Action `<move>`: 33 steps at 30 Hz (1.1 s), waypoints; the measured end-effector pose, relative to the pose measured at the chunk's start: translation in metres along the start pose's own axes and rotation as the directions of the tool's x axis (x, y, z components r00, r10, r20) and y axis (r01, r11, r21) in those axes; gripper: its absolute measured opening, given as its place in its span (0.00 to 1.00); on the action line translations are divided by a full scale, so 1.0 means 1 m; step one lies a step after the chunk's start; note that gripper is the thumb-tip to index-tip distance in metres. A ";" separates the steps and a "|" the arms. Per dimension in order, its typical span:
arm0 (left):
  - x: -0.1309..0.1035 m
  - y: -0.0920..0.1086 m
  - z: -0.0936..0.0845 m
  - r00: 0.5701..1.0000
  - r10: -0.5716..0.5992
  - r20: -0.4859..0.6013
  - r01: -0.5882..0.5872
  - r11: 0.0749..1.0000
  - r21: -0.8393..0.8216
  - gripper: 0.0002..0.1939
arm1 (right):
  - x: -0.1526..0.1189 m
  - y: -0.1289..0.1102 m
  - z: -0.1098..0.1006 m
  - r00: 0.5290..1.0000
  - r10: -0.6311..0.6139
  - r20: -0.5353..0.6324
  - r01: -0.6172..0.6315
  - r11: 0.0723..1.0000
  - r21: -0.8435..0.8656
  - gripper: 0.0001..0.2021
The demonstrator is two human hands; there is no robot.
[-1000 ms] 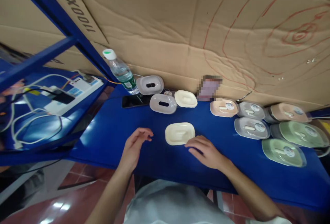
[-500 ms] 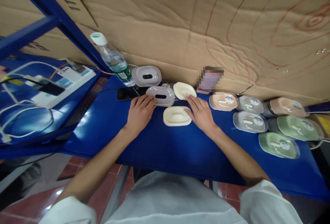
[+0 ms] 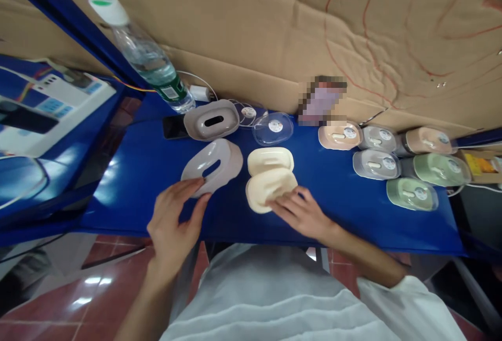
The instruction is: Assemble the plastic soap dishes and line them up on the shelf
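Note:
My left hand (image 3: 176,223) pinches the near rim of a grey oval plastic shell (image 3: 232,162) with a slot in it, and the shell is tilted. The fingers of my right hand (image 3: 304,214) are closed on the right edge of a cream oval dish (image 3: 257,194). Just behind it, partly overlapped, lies a second cream dish (image 3: 270,156) on the blue tabletop (image 3: 309,168). Another grey slotted shell (image 3: 196,124) sits farther back, beside a clear plastic cover (image 3: 262,134) with a round sticker.
Several covered oval boxes in peach, grey and green (image 3: 411,194) stand at the right. A water bottle (image 3: 147,64) and a dark phone (image 3: 172,127) are at the back left. A pixelated screen (image 3: 321,101) leans against the cardboard wall (image 3: 243,22). A power strip (image 3: 74,103) lies far left.
Both hands have come closer to my body. The left brought a grey shell forward and tilted it; the right moved one cream dish from behind the other to its front. The view shifted too.

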State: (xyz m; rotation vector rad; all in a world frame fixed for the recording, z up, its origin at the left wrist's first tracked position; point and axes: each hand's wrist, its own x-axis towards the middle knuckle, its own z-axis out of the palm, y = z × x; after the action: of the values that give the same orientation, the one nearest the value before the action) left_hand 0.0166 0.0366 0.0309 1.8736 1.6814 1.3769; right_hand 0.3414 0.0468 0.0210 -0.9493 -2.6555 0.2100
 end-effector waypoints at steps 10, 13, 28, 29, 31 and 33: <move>-0.046 0.025 0.039 0.909 0.297 0.293 -0.317 0.948 0.022 0.27 | -0.049 -0.014 0.006 0.969 0.104 -0.225 -0.081 0.990 0.113 0.16; -0.057 0.024 0.048 0.860 0.298 0.414 -0.352 0.934 0.059 0.22 | -0.062 -0.008 0.004 0.956 0.234 -0.177 -0.217 0.970 0.112 0.18; -0.059 0.023 0.060 0.839 0.301 0.453 -0.350 0.936 0.026 0.14 | -0.008 0.052 -0.023 0.995 0.099 -0.027 -0.099 0.995 -0.004 0.23; -0.057 0.023 0.060 0.842 0.302 0.447 -0.343 0.939 0.012 0.13 | 0.005 0.066 -0.027 0.992 0.119 -0.039 -0.120 0.993 -0.021 0.25; -0.055 0.023 0.057 0.845 0.296 0.445 -0.325 0.946 -0.010 0.12 | 0.034 0.096 -0.029 0.989 0.145 -0.025 -0.146 0.988 -0.045 0.30; -0.056 0.022 0.054 0.849 0.283 0.446 -0.302 0.953 -0.028 0.12 | 0.064 0.124 -0.026 0.990 0.138 0.026 -0.136 0.989 -0.053 0.34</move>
State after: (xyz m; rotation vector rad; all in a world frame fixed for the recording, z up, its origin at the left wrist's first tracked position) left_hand 0.0792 0.0014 -0.0063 2.3259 1.2422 0.8982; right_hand 0.3769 0.1839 0.0309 -1.1550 -2.6358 0.1891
